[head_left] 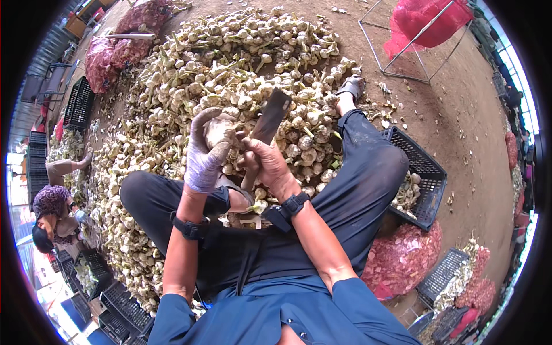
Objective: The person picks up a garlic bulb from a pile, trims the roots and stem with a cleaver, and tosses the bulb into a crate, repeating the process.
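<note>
My left hand (201,164), in a pale, soiled glove, is closed around a garlic bulb (219,132). My bare right hand (271,165) grips a broad-bladed knife (272,115), its dark blade slanting up and away to the right. The fingers of both hands nearly meet at the bulb's right side; whether the blade touches the bulb or its stem, I cannot tell. Below and beyond my hands spreads a large heap of garlic (230,63), many bulbs with stems on. My bent legs lie on either side of the heap's near part.
A black crate (437,195) holding some garlic stands beside my right knee, with a full pink mesh bag (405,259) behind it. A metal frame (425,79) holds a red net at the far right. Another person (54,204) bends at the left, near black crates (123,305).
</note>
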`<move>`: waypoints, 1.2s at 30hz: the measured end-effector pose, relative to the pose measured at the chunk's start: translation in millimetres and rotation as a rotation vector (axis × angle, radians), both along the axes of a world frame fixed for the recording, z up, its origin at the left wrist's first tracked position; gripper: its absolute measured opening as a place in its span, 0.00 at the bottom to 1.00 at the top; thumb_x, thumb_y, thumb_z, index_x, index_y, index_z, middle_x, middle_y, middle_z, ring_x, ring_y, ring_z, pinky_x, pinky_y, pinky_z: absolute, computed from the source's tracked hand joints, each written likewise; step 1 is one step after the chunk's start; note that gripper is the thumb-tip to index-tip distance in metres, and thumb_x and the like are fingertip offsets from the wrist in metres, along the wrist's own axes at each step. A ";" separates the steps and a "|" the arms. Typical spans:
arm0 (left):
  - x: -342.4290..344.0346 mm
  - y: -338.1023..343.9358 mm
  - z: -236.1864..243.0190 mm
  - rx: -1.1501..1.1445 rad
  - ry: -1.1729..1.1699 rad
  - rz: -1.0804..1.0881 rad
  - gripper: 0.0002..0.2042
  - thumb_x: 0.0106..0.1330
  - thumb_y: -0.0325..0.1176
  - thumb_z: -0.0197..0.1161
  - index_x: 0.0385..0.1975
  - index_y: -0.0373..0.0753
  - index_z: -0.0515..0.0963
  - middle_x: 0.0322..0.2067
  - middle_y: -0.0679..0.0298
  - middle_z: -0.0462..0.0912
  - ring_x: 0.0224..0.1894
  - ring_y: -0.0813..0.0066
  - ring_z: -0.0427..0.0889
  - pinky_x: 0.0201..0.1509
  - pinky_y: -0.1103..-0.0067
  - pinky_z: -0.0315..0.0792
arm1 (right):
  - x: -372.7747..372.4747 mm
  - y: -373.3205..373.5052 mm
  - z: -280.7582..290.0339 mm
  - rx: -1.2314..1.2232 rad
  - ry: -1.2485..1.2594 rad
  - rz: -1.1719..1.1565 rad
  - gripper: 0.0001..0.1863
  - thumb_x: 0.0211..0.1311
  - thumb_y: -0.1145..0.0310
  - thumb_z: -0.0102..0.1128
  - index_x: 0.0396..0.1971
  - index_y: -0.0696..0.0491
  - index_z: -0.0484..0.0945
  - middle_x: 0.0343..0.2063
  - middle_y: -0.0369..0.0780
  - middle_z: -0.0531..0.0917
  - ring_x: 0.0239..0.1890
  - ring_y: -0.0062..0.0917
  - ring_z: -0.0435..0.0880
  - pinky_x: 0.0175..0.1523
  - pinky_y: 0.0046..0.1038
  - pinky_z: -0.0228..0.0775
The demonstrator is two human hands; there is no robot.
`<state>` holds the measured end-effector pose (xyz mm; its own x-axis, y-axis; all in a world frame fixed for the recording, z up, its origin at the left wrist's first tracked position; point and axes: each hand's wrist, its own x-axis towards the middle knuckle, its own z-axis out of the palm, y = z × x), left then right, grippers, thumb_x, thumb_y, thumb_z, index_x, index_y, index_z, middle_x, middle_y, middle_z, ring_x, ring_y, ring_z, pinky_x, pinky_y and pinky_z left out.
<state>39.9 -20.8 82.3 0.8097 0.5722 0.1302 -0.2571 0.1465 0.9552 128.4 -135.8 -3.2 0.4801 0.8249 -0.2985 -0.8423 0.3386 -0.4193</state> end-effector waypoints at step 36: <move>-153.8 145.3 22.9 -0.768 -0.969 0.099 0.41 0.68 0.56 0.57 0.69 0.29 0.53 0.62 0.48 0.63 0.62 0.58 0.68 0.60 0.61 0.73 | 101.9 135.6 -69.4 -1.371 -1.653 -0.021 0.21 0.51 0.56 0.74 0.35 0.57 0.80 0.34 0.50 0.84 0.35 0.42 0.86 0.41 0.40 0.79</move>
<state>-113.9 124.5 105.3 0.5154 0.8180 0.2554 -0.8510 0.5235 0.0405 230.3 -0.2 -72.7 0.8633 0.5027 0.0450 0.4551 -0.7366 -0.5003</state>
